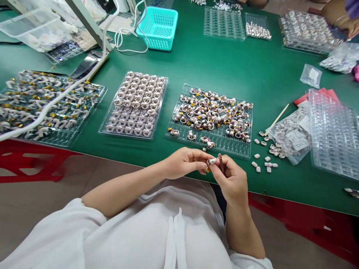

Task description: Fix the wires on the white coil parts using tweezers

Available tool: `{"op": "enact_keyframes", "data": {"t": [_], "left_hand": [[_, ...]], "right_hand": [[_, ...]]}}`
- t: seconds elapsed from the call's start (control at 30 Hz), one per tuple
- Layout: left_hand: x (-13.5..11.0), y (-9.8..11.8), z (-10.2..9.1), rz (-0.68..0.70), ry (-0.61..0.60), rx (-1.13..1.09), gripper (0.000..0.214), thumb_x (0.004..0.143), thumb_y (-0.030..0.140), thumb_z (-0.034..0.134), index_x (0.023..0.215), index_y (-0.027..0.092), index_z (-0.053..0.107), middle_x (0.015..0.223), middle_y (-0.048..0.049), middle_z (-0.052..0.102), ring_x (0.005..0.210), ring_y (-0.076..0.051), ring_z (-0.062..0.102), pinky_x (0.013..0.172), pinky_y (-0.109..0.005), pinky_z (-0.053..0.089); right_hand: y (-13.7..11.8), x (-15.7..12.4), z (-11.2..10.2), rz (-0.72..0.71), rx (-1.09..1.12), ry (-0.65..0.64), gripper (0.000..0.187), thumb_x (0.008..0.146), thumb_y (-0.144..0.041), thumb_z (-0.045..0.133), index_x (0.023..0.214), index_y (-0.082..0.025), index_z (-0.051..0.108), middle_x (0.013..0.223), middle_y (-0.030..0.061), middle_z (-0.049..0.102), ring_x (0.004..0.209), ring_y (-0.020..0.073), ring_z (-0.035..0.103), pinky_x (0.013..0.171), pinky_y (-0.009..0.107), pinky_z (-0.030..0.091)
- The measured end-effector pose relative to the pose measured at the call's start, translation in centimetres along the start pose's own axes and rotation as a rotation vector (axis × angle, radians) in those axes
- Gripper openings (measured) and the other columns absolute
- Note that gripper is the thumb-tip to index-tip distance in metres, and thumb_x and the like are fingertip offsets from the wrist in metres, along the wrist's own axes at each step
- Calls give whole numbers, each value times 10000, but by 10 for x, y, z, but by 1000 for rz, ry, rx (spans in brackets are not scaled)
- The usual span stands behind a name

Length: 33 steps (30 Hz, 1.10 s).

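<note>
- White part (212, 161) with a gold tab (208, 169) at its underside: between the fingertips of both hands, just off the near edge of the middle tray (238, 150).
- Left hand (185, 163): fingers curled, thumb and fingertips drawn nearly together at the part.
- Right hand (232, 181): closed up, a slim brown tool (221, 163) upright in its fingers, thumb tip against the same part.
- Small ring-shaped pieces (207, 112): heaped on the middle tray, many with gold tabs; a few lie apart along its near side.
- Second tray (105, 129): left of the middle tray, filled with rows of pale pieces.
- Third tray (60, 141): farther left of the middle tray, strewn with pale pieces and gold bits, a white cable (45, 112) crossing over it.
- Pale caps (267, 158): scattered on the green desk (252, 71) just right of the middle tray.
- Plastic bag (293, 138) of similar caps and a thin stick (277, 119): right of the middle tray.
- Clear trays (333, 138): beyond that bag, to the right of the middle tray.
- Turquoise basket (159, 42): behind the middle tray, to its left.
</note>
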<state>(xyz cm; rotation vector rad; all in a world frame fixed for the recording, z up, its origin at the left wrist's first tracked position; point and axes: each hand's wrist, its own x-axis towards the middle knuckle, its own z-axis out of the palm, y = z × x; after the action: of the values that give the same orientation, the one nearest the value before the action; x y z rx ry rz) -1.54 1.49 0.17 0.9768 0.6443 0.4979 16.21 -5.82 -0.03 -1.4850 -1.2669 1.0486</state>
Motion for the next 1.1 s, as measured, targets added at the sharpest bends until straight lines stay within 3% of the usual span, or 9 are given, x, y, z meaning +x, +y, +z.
{"op": "enact_keyframes", "data": {"t": [0.13,0.3,0.47,0.63,1.1], "left_hand": [[-2,-8,1,59,117,46,344,818,225,755,1138,127,676,891,-63,767,798,-164,731,797,-305,610],[-5,-10,0,188,128,244,175,847,223,721,991,130,686,884,-68,764,821,-174,744,800,-292,610],[-5,-11,-2,333,163,494,117,880,191,676,982,137,695,883,-56,771,789,-155,738,765,-254,595],[-6,-12,-4,429,183,682,110,903,156,652,1001,160,702,909,-36,788,807,-132,741,769,-205,571],[-7,-10,-5,289,189,607,132,871,202,693,986,160,742,892,-40,800,797,-163,755,770,-235,590]], "right_hand": [[0,2,1,34,49,-15,161,907,-343,660,837,-198,671,785,9,585,671,128,509,606,254,424],[2,2,1,92,109,-31,177,899,-366,676,844,-198,680,785,5,592,651,117,493,580,246,395],[5,-1,5,172,199,-11,192,886,-387,699,852,-200,672,698,-23,549,569,86,404,497,225,301],[6,-1,8,135,176,10,169,887,-372,703,855,-207,684,748,-13,582,626,98,468,558,226,373],[9,2,7,103,105,-35,183,900,-381,683,849,-206,698,798,1,598,670,117,502,606,242,417]]}}
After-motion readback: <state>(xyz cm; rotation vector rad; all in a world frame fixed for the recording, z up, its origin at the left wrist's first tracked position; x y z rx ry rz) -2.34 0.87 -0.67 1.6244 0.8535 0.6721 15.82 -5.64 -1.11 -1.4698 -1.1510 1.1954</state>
